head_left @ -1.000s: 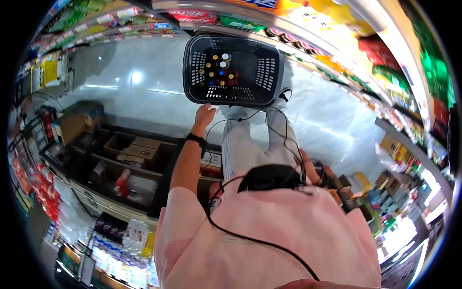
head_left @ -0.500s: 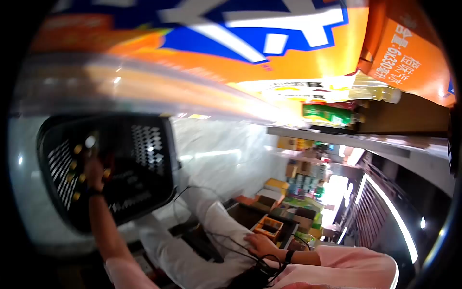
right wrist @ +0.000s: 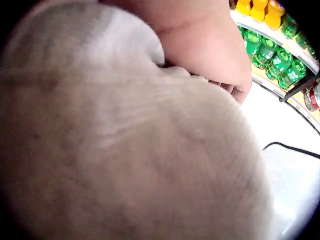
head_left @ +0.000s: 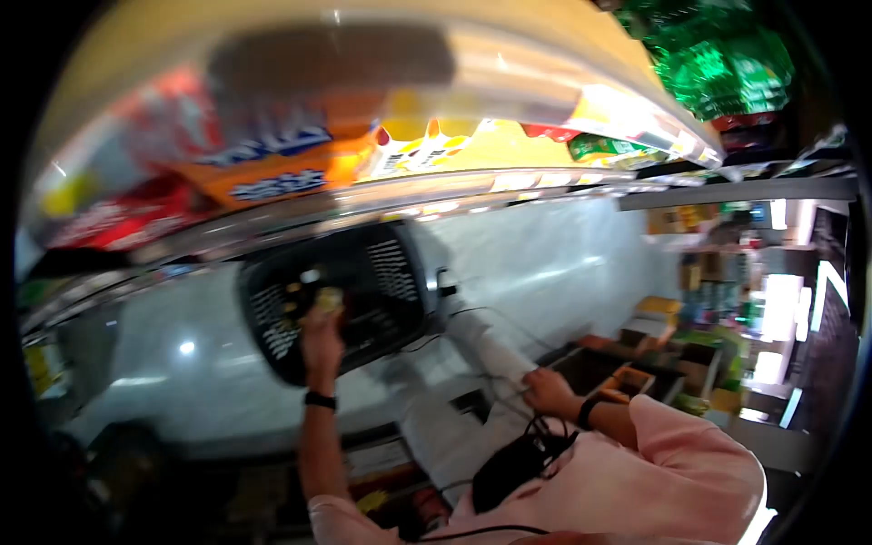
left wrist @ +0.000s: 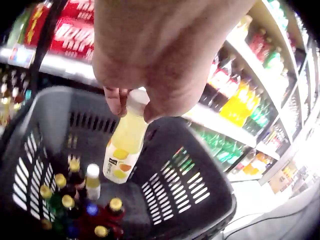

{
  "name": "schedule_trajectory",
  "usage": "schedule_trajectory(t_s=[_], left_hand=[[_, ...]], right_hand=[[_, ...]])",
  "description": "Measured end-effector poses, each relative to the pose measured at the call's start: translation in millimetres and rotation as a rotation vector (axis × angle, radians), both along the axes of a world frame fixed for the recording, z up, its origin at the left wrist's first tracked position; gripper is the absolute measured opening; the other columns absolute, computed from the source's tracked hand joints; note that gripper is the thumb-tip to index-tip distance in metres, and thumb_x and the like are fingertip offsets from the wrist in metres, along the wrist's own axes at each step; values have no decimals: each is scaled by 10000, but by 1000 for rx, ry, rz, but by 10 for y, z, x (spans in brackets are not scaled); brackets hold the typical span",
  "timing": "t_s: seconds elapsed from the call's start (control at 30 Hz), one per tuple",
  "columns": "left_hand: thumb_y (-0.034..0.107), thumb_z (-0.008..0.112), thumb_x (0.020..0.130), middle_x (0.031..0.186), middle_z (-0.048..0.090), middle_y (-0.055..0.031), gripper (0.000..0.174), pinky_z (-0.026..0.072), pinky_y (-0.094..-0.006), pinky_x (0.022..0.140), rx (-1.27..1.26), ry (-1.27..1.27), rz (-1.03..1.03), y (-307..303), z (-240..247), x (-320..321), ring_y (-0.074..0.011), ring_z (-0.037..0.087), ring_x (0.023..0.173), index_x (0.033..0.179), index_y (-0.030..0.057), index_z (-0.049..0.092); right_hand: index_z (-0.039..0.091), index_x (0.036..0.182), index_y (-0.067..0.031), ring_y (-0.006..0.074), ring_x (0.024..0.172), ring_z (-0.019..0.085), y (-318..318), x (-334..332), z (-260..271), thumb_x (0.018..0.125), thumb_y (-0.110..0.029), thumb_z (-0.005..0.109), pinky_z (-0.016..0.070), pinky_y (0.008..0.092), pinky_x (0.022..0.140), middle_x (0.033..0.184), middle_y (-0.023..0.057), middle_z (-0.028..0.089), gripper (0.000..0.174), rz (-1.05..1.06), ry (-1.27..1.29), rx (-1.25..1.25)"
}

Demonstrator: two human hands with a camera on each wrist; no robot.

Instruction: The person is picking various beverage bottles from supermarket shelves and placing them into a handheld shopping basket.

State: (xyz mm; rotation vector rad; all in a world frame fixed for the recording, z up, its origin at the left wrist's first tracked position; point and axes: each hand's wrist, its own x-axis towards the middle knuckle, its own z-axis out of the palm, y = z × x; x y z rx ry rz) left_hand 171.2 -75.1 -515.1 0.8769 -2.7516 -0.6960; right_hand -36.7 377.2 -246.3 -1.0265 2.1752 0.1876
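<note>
My left hand (left wrist: 150,65) pinches the white cap and neck of a pale yellow juice bottle (left wrist: 120,160) with fruit pictures on its label. The bottle hangs slightly tilted inside a black plastic shopping basket (left wrist: 222,192), above several bottles with gold caps. Another white-capped bottle (left wrist: 93,182) stands among them, near two blue caps (left wrist: 92,209). In the head view the left hand (head_left: 322,336) reaches over the basket's near side. My right hand (head_left: 549,392) rests on the light grey trouser leg (head_left: 495,350), its fingers lying over the cloth in the right wrist view.
The basket is on a pale tiled floor (head_left: 536,236) beside a lit drinks shelf (head_left: 436,186). Green bottles (left wrist: 220,142) and orange drinks (left wrist: 237,107) line the shelves. Boxes (head_left: 649,318) stand to the right. A thin black cable (head_left: 509,318) runs near the legs.
My left hand went from the basket's near rim down among the bottles and now holds the juice bottle. My right hand now shows on the leg. The head view has turned and shifted.
</note>
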Motion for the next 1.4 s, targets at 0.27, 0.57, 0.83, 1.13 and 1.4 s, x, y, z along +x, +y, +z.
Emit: schedule_trajectory(t_s=[0.27,0.57,0.83,1.13,1.4], left_hand=[[39,642,831,1177,575,-146,366,548,-437,791,-72,156,-242,181,3926,-173,-363,632,967,1191,107,631],[22,615,898,1092,600,-119,320,518,-336,767,121,404,-321,282,5881,-752,-254,640,922,1215,67,623],[249,565,1023,960,650,13,328,473,-204,692,661,616,-112,-35,5775,-1381,-47,546,772,1259,37,652],[269,563,1030,824,636,22,327,418,-199,619,649,606,-54,31,5703,-1494,-42,497,690,1212,30,691],[245,583,1009,918,704,-13,292,495,-236,662,638,570,-9,221,5367,-1540,-69,594,737,1180,38,699]], right_hand=[[626,1156,-3,429,1053,643,-448,-296,-448,876,-373,562,514,482,921,1132,259,673,468,-161,-323,63],[457,1446,-34,233,1261,548,-2149,-655,1732,872,-59,669,435,364,1066,1357,137,577,612,-234,-740,-929],[432,1449,-24,162,1109,608,-2527,-403,2323,865,-119,749,494,296,945,1246,88,628,672,-325,-926,-1121],[444,1442,-12,124,1028,643,-2435,-281,2362,904,-132,722,519,274,878,1181,71,670,618,-453,-1160,-1119],[555,1235,-6,175,948,676,-2341,-425,2224,864,-235,773,530,307,837,1066,113,699,487,-394,-857,-925]])
